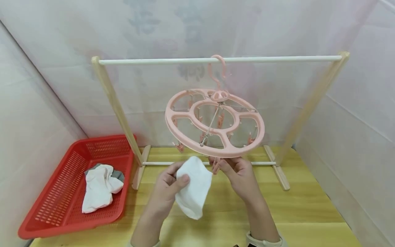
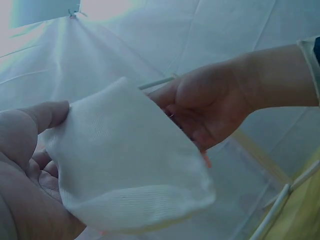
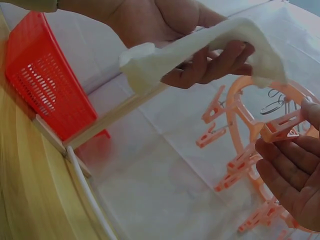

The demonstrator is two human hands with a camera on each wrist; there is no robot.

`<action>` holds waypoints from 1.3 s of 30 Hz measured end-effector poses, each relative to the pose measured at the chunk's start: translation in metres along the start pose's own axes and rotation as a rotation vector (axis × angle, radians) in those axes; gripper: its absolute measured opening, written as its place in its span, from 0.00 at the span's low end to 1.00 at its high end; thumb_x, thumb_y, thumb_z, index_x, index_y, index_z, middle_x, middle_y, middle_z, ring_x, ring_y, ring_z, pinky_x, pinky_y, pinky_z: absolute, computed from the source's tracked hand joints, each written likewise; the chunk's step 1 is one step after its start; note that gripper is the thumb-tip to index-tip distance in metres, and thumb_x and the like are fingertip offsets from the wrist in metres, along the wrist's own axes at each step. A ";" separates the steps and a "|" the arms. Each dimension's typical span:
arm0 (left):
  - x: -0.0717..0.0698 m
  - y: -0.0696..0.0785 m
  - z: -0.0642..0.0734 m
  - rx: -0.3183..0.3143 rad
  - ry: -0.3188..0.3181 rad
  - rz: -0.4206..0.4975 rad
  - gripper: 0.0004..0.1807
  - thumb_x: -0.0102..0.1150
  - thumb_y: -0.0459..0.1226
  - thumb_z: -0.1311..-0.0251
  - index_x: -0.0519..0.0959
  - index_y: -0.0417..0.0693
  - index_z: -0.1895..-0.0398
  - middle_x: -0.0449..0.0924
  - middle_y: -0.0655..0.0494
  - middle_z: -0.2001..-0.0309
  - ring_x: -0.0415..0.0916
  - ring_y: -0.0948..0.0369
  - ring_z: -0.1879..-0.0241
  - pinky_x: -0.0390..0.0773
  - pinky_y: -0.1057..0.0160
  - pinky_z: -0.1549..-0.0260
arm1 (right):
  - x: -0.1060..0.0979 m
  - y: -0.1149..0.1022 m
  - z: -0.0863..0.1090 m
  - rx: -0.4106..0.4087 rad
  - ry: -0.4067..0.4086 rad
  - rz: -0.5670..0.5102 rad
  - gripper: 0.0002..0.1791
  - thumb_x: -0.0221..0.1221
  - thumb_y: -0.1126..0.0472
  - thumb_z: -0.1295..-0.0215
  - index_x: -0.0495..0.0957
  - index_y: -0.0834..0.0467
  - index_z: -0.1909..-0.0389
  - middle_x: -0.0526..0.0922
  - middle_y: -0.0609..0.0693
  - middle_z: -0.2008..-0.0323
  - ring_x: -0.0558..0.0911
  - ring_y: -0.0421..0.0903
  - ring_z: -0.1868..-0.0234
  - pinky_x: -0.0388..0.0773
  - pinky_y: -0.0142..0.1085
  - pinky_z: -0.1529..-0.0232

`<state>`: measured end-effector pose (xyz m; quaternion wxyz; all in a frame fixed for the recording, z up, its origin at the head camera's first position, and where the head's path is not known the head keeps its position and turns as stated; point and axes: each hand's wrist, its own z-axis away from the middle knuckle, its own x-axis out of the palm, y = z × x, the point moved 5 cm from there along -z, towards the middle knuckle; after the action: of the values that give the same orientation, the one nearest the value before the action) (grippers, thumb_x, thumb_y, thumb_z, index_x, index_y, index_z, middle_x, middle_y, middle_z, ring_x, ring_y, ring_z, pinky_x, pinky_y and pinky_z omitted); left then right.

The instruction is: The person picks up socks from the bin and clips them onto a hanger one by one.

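Observation:
My left hand (image 1: 165,192) holds a white sock (image 1: 193,190) by its side, thumb in front and fingers behind. The sock (image 2: 130,155) hangs flat, and its ribbed band shows along the lower edge in the left wrist view. Just right of it, my right hand (image 1: 242,176) pinches a pink clothes peg (image 1: 216,166) between thumb and fingers. That peg (image 3: 281,127) hangs under the front rim of a round pink drying hanger (image 1: 228,148). The sock's right corner comes close to the peg in the head view. Part of my right fingers is hidden behind the hanger's rim.
A wooden stand carries a white rail (image 1: 154,61), from which the hanger hangs by its hook (image 1: 218,60). Other pegs (image 1: 179,147) dangle around the ring. At left, a red basket (image 1: 46,219) contains white socks (image 1: 98,188) and something grey (image 1: 118,175).

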<state>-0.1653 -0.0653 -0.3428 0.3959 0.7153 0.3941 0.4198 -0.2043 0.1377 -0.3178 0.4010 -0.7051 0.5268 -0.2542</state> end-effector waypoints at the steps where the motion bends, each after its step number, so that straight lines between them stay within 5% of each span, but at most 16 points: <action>1: 0.004 -0.001 0.002 0.003 -0.010 -0.020 0.15 0.57 0.31 0.32 0.78 0.46 0.44 0.83 0.56 0.56 0.82 0.62 0.59 0.84 0.62 0.62 | -0.001 0.000 0.003 0.009 0.010 0.012 0.09 0.51 0.70 0.26 0.78 0.67 0.51 0.84 0.62 0.61 0.85 0.49 0.56 0.83 0.41 0.51; 10: 0.028 -0.020 0.017 -0.078 -0.033 -0.003 0.08 0.50 0.25 0.36 0.66 0.30 0.56 0.81 0.59 0.58 0.80 0.64 0.60 0.82 0.64 0.62 | -0.009 -0.009 0.029 -0.002 0.071 0.030 0.09 0.49 0.71 0.25 0.78 0.68 0.56 0.85 0.55 0.65 0.86 0.50 0.56 0.82 0.40 0.48; 18: 0.050 -0.029 0.018 -0.100 -0.085 0.101 0.12 0.54 0.29 0.31 0.67 0.38 0.48 0.84 0.57 0.54 0.83 0.61 0.57 0.84 0.59 0.60 | -0.021 -0.020 0.042 -0.114 0.097 -0.073 0.18 0.46 0.76 0.27 0.68 0.79 0.39 0.86 0.58 0.64 0.86 0.48 0.62 0.83 0.39 0.52; 24: 0.056 -0.028 0.047 -0.083 -0.037 0.091 0.14 0.54 0.34 0.28 0.72 0.33 0.46 0.85 0.57 0.56 0.83 0.63 0.58 0.84 0.62 0.61 | -0.012 -0.031 0.059 -0.113 0.082 -0.073 0.14 0.49 0.75 0.27 0.73 0.76 0.45 0.87 0.57 0.65 0.87 0.48 0.62 0.82 0.37 0.50; 27: 0.057 -0.023 0.067 -0.042 -0.022 0.063 0.12 0.53 0.32 0.28 0.72 0.30 0.49 0.84 0.59 0.59 0.82 0.65 0.61 0.84 0.64 0.63 | -0.002 -0.039 0.071 -0.089 0.093 -0.065 0.10 0.51 0.75 0.28 0.77 0.74 0.51 0.88 0.57 0.65 0.87 0.48 0.61 0.82 0.36 0.51; 32: 0.056 -0.021 0.084 0.007 -0.052 0.080 0.08 0.50 0.26 0.30 0.69 0.26 0.54 0.81 0.63 0.63 0.80 0.69 0.63 0.82 0.69 0.66 | 0.011 -0.045 0.081 0.088 0.126 -0.012 0.09 0.53 0.74 0.29 0.80 0.66 0.54 0.88 0.52 0.65 0.87 0.46 0.61 0.82 0.34 0.54; 35: 0.054 -0.026 0.077 -0.011 -0.051 0.060 0.08 0.49 0.26 0.30 0.67 0.26 0.54 0.80 0.63 0.62 0.81 0.69 0.63 0.83 0.68 0.65 | 0.013 -0.041 0.068 0.080 0.096 -0.026 0.09 0.53 0.74 0.29 0.79 0.68 0.53 0.88 0.53 0.65 0.86 0.46 0.61 0.83 0.36 0.54; 39: 0.050 -0.035 0.047 -0.089 0.024 -0.007 0.12 0.52 0.29 0.30 0.67 0.31 0.49 0.82 0.60 0.59 0.81 0.66 0.60 0.83 0.64 0.61 | 0.006 -0.029 0.037 -0.008 0.035 -0.078 0.11 0.52 0.75 0.28 0.76 0.74 0.49 0.86 0.56 0.62 0.86 0.45 0.62 0.84 0.37 0.56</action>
<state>-0.1136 -0.0182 -0.3750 0.4242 0.6905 0.3823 0.4440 -0.1580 0.1468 -0.3149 0.3785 -0.7221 0.5069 -0.2799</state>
